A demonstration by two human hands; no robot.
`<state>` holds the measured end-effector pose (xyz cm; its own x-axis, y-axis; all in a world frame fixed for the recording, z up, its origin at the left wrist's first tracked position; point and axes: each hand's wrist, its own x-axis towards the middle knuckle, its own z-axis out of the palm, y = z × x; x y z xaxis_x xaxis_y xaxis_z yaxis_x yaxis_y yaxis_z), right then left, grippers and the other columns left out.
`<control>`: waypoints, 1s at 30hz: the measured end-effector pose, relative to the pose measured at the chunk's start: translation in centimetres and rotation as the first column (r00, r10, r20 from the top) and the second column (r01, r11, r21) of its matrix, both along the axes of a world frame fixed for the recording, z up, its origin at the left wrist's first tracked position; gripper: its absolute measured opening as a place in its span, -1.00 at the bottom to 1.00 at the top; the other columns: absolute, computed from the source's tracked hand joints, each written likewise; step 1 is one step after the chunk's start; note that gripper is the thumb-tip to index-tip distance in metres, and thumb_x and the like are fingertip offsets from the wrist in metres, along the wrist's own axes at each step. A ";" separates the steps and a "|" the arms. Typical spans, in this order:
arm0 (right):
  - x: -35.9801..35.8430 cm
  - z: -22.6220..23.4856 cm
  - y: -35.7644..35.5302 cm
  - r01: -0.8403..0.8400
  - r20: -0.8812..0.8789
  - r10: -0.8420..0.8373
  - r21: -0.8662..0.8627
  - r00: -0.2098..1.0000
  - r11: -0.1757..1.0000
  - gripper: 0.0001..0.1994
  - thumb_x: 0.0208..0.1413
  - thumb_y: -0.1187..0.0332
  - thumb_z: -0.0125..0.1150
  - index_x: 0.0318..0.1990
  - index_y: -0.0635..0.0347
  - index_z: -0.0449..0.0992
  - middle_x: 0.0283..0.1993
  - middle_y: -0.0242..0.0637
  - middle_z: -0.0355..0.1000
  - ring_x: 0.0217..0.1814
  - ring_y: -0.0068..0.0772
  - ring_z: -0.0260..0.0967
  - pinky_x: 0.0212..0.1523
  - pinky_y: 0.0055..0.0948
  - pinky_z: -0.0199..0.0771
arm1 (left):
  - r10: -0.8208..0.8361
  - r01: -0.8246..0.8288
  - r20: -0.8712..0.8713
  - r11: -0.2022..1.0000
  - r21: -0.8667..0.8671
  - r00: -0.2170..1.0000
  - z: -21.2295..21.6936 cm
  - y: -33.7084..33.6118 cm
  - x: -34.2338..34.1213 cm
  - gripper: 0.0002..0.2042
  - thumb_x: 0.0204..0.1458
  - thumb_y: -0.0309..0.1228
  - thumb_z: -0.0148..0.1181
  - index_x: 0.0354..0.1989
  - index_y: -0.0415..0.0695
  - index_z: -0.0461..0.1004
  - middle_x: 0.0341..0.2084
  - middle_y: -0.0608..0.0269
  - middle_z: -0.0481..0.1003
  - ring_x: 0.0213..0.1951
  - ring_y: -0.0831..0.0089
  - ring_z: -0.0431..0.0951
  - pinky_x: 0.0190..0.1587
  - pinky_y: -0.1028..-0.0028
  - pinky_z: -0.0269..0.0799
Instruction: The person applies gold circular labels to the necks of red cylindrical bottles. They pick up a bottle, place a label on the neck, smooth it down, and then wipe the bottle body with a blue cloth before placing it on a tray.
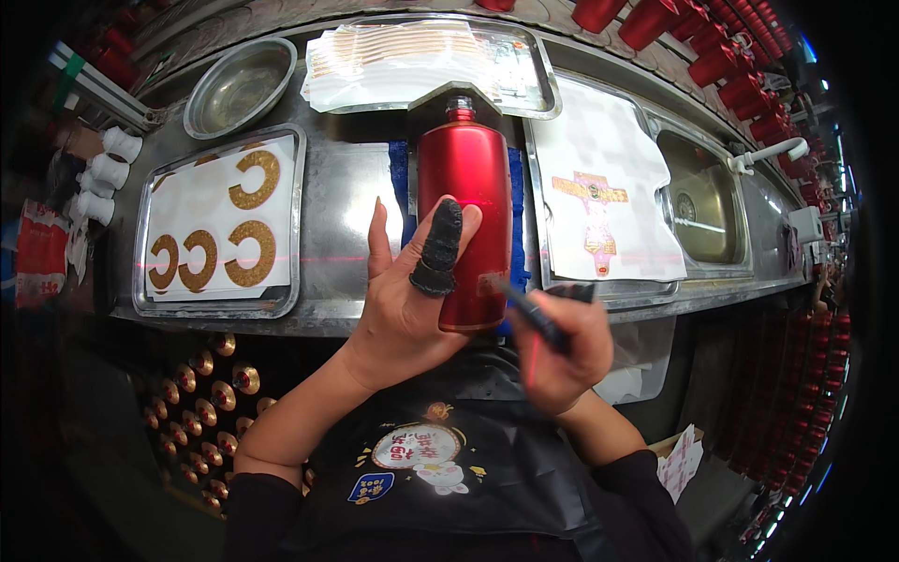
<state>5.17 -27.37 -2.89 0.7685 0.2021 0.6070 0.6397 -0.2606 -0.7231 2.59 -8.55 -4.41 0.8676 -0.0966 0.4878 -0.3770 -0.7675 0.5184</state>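
A glossy red bottle (461, 178) lies with its bare threaded neck pointing away from me, resting in a dark holder (456, 92) over a blue cloth (400, 187). My left hand (405, 295) grips the bottle from its left side, a black finger sleeve (439, 251) pressed over the front. Low on the bottle's face sits a small pale patch (491, 284), perhaps a label. Beside that patch, my right hand (569, 347) pinches a thin dark tool (538, 318); motion blur hides its exact kind. Another black covering shows on a right-hand finger.
Gold C-shaped labels lie on a tray (300, 187) at left, near a metal bowl (239, 89). Behind, a tray (552, 94) holds label sheets. Cross-shaped labels (592, 211) rest at right beside a sink (702, 201). Red bottles (648, 23) and gold-topped items (223, 395) stand around.
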 end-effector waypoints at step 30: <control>8.0 2.1 1.6 -0.452 0.367 0.520 -0.261 0.771 0.853 -0.57 -0.29 0.60 0.41 -0.14 0.10 0.63 -0.38 -0.25 0.51 -0.36 -0.20 0.49 -0.31 -0.32 0.54 | -0.101 0.070 -0.161 0.979 -0.190 0.982 -2.8 1.9 -1.7 0.18 -0.02 -0.30 0.47 0.50 -0.39 -0.45 0.47 -0.37 -0.07 0.45 -0.13 0.10 0.46 0.09 0.01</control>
